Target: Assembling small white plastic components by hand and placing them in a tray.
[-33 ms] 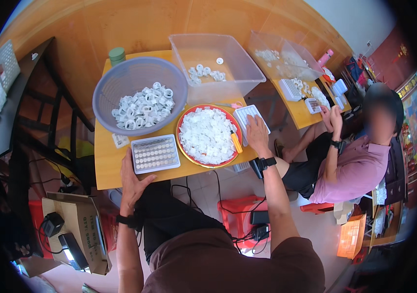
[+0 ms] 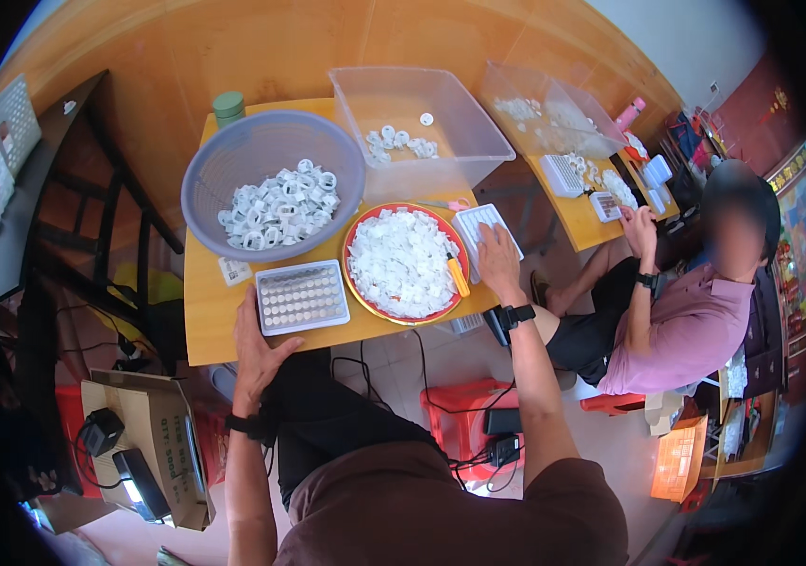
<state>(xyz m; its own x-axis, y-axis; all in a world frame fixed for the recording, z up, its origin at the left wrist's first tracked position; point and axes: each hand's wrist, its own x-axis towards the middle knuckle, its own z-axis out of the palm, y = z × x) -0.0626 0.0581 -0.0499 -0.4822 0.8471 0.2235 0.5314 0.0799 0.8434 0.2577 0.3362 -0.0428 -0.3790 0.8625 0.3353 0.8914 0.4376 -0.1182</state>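
Observation:
My left hand rests at the table's front edge, thumb spread from the fingers, beside a white tray filled with rows of small round silvery pieces. My right hand lies with fingers stretched over a second white tray on the right, hiding part of it. Between the trays is a red-rimmed round plate heaped with small clear-white pieces. A yellow-orange cutter-like tool lies on the plate's right side. Behind the left tray stands a grey-purple basket holding many white ring-shaped parts.
A clear plastic bin with several white rings stands at the back of the table. A green-lidded container is behind the basket. On the right, a person sits at another table. An open cardboard box is at lower left.
The seated person's hands at the right have shifted slightly. My own hands and the trays keep their places.

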